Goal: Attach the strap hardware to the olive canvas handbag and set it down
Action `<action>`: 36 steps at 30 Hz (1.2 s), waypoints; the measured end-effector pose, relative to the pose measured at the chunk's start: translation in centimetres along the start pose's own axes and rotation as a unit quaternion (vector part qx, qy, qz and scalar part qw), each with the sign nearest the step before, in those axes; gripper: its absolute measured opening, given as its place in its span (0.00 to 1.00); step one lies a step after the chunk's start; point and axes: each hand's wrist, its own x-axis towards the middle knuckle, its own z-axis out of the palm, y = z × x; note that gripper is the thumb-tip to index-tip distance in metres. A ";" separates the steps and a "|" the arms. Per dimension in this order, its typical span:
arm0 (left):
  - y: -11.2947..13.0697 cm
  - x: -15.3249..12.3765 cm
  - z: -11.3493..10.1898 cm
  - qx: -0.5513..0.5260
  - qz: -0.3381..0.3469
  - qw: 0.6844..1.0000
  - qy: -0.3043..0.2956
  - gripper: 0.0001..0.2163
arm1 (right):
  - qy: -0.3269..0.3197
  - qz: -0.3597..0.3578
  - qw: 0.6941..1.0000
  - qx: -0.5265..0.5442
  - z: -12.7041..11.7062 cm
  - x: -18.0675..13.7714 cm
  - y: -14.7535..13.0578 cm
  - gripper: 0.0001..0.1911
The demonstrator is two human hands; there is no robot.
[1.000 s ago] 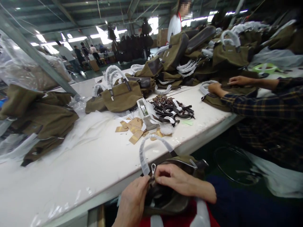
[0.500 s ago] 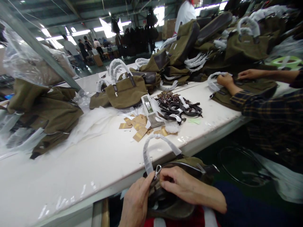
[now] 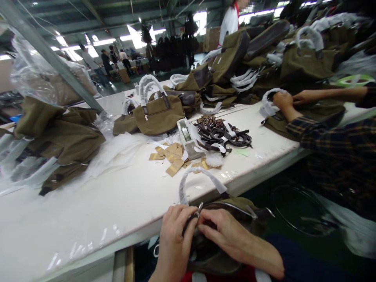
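Observation:
An olive handbag (image 3: 242,202) with an open metal zipper lies in my lap against the table edge. Its handle (image 3: 205,171), wrapped in white, arches over the tabletop. My left hand (image 3: 178,237) is closed at the bag's opening, thumb and fingers pinching a dark strap end with a metal snap hook (image 3: 200,207). Beside it my right hand (image 3: 227,233) is closed in a pinch, its fingertips close to the hook; what they grip is hidden. A metal ring (image 3: 156,250) shows just left of my left wrist.
On the white table (image 3: 96,211) lie brown cardboard tags (image 3: 175,158), a tape dispenser (image 3: 188,137) and coiled dark straps (image 3: 219,135). Wrapped-handle bags (image 3: 160,113) stand behind, more olive bags (image 3: 61,137) at left. At right, a co-worker's hands (image 3: 283,101) handle another bag.
My left hand has moved up, its fingers now folding over the dark strap by the hook. The snap hook has tilted. My right hand stays nearly in place.

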 end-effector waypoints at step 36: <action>0.3 1.6 -1.6 -0.178 -0.095 0.977 -0.068 0.05 | -0.050 -0.084 0.941 -0.324 -1.8 -2.2 1.1 0.09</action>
